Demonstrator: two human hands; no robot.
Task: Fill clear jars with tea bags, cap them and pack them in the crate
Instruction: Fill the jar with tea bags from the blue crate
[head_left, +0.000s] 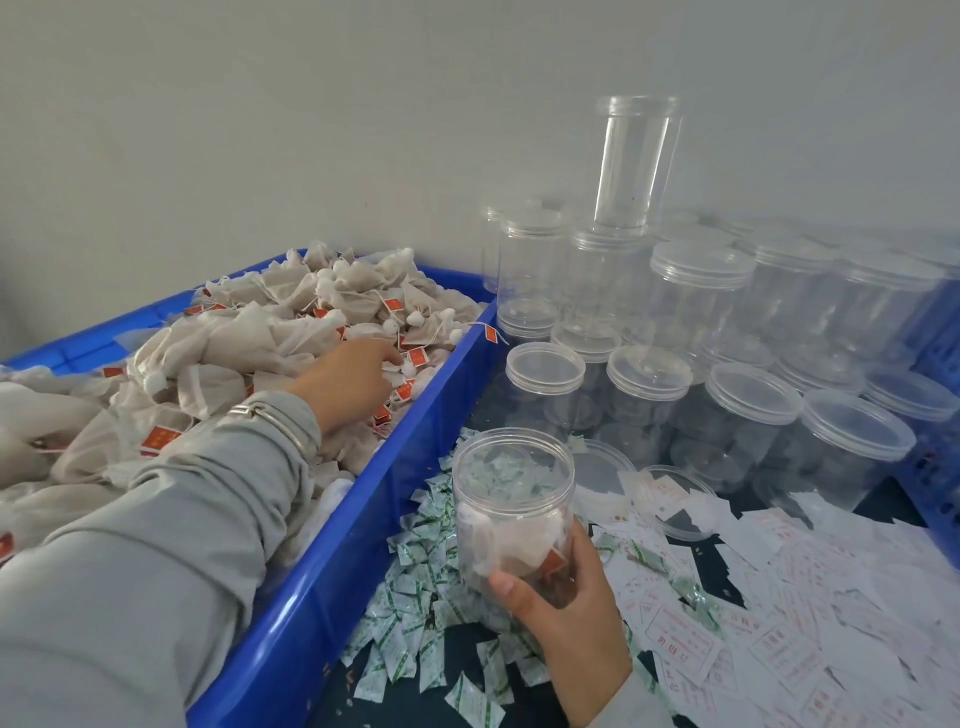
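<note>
My right hand (563, 603) grips an uncapped clear jar (511, 499) near its base; a few tea bags lie inside it. My left hand (353, 382) reaches into the heap of white tea bags (291, 317) with red tags. Its fingertips are buried among the bags, so I cannot tell whether they pinch one. The heap fills a blue tray (374, 514) on the left. The jar stands tilted just right of the tray's wall.
Several capped empty clear jars (727, 405) are stacked at the back right, one more (636, 161) upended on top. Small green-and-white sachets (415, 618) and white-and-red paper labels (789, 649) litter the dark tabletop. A loose lid (680, 499) lies among the labels. A blue crate (940, 415) stands at the right edge.
</note>
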